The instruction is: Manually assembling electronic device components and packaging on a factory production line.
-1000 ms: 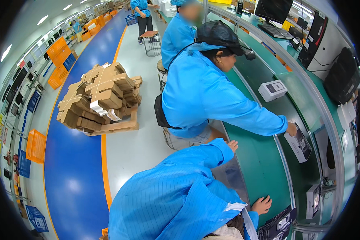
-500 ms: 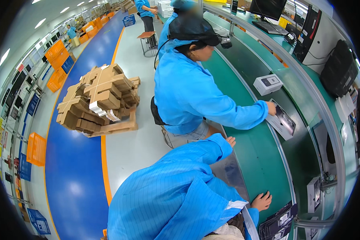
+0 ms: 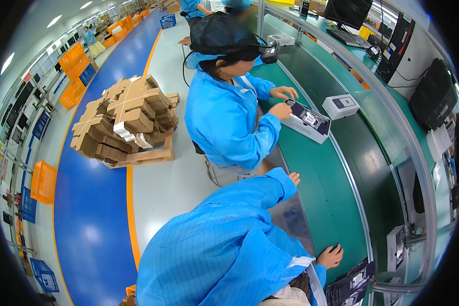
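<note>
1. Left hand (image 3: 292, 178): it lies at the near edge of the green conveyor belt (image 3: 331, 204), on the grey metal side strip (image 3: 290, 224). My blue sleeve (image 3: 250, 196) covers most of it and only the fingertips show. I cannot tell how far it is open, and nothing shows in its grasp.
2. Right hand (image 3: 331, 256): it lies nearer to me, fingers spread flat on the belt edge, and it holds nothing. A dark printed carton (image 3: 349, 283) sits just beside it on the near right.
3. Far side: a co-worker in a blue coat (image 3: 224, 120) has both hands on an open white box (image 3: 308, 122) on the belt. A closed white box (image 3: 341, 106) lies just right of it.
4. Left: a pallet of flattened cardboard (image 3: 125, 120) stands on the floor, well apart from the belt
</note>
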The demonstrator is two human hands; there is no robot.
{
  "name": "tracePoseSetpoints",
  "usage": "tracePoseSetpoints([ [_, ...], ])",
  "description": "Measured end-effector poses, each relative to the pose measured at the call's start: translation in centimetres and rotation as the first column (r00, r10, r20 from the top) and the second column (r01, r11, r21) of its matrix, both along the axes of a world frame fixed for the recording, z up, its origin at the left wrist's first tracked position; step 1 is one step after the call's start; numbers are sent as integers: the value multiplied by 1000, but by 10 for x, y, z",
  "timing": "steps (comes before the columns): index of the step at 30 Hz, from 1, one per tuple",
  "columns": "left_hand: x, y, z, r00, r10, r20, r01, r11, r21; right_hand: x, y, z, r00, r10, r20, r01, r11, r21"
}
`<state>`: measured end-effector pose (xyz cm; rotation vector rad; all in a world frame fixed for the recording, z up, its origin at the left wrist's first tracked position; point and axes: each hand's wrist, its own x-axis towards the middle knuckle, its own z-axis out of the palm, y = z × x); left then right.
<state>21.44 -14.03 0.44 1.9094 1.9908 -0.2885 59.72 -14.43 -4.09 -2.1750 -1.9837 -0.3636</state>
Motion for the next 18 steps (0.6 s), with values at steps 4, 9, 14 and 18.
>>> tracePoseSetpoints([
  [4,7,-12,41,1000,10,15,-9,999,-38,10,4,-10,999,23,-30,-23,999,29],
  [9,9,-17,65,940,-162,-299,122,982,-147,10,8,-11,1000,18,-17,-17,1000,23],
  [14,5,-10,32,999,33,0,-33,999,17,10,13,-13,1000,25,-12,-25,999,36],
  [18,0,-5,17,994,92,65,-93,996,16,8,16,-17,1000,18,14,-19,998,64],
])
